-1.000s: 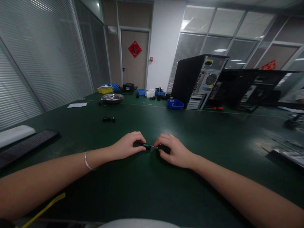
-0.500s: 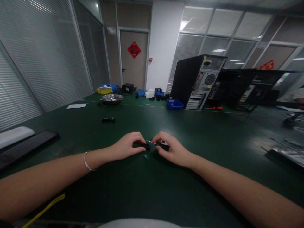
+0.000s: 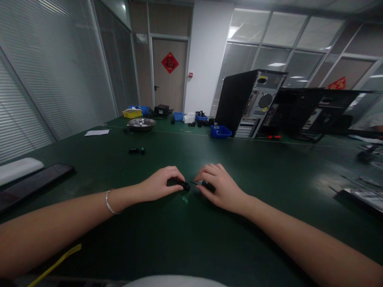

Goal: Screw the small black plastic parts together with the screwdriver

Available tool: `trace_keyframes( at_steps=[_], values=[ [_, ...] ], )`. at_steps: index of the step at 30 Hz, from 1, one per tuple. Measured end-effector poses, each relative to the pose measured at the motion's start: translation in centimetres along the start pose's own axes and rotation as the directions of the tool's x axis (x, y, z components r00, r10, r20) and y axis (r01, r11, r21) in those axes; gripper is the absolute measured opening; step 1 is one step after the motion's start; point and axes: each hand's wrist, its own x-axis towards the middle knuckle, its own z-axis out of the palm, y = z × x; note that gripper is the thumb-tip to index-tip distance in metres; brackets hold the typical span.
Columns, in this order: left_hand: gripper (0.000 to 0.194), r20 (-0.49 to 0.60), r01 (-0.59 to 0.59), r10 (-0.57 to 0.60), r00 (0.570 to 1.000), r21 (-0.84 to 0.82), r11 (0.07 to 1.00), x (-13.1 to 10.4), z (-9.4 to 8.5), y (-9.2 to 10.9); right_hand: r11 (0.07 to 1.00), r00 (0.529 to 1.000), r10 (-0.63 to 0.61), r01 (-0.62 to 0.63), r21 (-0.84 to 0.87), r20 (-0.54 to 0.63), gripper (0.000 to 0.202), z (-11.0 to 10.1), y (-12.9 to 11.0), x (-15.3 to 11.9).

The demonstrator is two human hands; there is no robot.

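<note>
Between thumb and fingers, my left hand point(image 3: 161, 183) grips a small black part point(image 3: 186, 186); its end pokes out past the fingertips and the rest is covered. My right hand point(image 3: 220, 185) is curled over a screwdriver point(image 3: 208, 185) with a dark handle, held low near the table. Its thin metal shaft points left at the black part, with a small gap between them. Just below the black part, a small green piece point(image 3: 185, 199), seemingly a circuit board, lies on the table. Farther off to the left rest a black part and a smaller piece point(image 3: 133, 150).
On the green table point(image 3: 191, 239) stand a black computer tower point(image 3: 236, 99), a blue bin point(image 3: 220, 132) and a metal bowl point(image 3: 141, 124). A keyboard point(image 3: 36, 185) lies at left. At right is a metal-edged tray-like object point(image 3: 362, 199). A yellow strip point(image 3: 56, 265) sits near the front edge.
My right hand has shifted slightly right, and the screwdriver's tip has drawn away from the black part. Its fingers look a bit looser. My left hand has hardly moved.
</note>
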Motion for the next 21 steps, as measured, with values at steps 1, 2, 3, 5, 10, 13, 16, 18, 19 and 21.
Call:
trace_keyframes(
  at_steps=[1,2,3,5,10,13,16,18,19,21],
  values=[
    [0.016,-0.005,-0.011,0.011,1.0,-0.002,1.0,0.0,0.0,0.0,0.999,0.999,-0.032,0.032,0.011,0.005,0.013,0.1,-0.5,0.1],
    [0.016,-0.008,-0.017,0.017,1.0,-0.004,1.0,0.0,0.0,0.0,0.997,0.998,-0.066,0.066,0.029,0.02,0.013,0.3,-1.1,0.2],
    [0.015,-0.012,-0.021,0.021,1.0,-0.008,1.0,0.0,0.0,0.1,0.995,0.995,-0.089,0.087,0.041,0.047,0.016,0.6,-1.6,0.2],
    [0.014,-0.025,-0.024,0.024,0.999,-0.01,1.0,-0.1,0.1,0.3,0.996,0.993,-0.087,0.083,0.044,0.086,0.025,1.1,-2.4,0.3],
    [0.015,-0.085,-0.037,0.04,0.996,0.04,0.999,-0.2,0.2,0.7,0.998,0.993,-0.056,0.055,0.005,0.109,0.015,1.9,-2.5,0.2],
    [0.015,-0.098,-0.053,0.059,0.993,0.064,0.997,-0.3,0.3,0.7,0.996,0.989,-0.071,0.077,-0.036,0.133,0.016,1.7,-2.3,0.2],
    [0.015,-0.098,-0.061,0.068,0.993,0.072,0.995,-0.3,0.3,0.7,0.995,0.988,-0.085,0.091,-0.041,0.129,0.016,1.5,-2.4,0.2],
    [0.015,-0.099,-0.054,0.061,0.993,0.073,0.996,-0.2,0.3,0.6,0.994,0.988,-0.101,0.104,-0.016,0.118,0.019,1.5,-2.5,0.3],
    [0.015,-0.099,-0.047,0.054,0.994,0.073,0.996,-0.2,0.3,0.6,0.994,0.987,-0.111,0.112,0.001,0.116,0.021,1.6,-2.5,0.3],
    [0.014,-0.097,-0.034,0.041,0.994,0.072,0.997,-0.2,0.3,0.6,0.992,0.986,-0.122,0.118,0.039,0.116,0.021,1.8,-2.4,0.3]
  ],
)
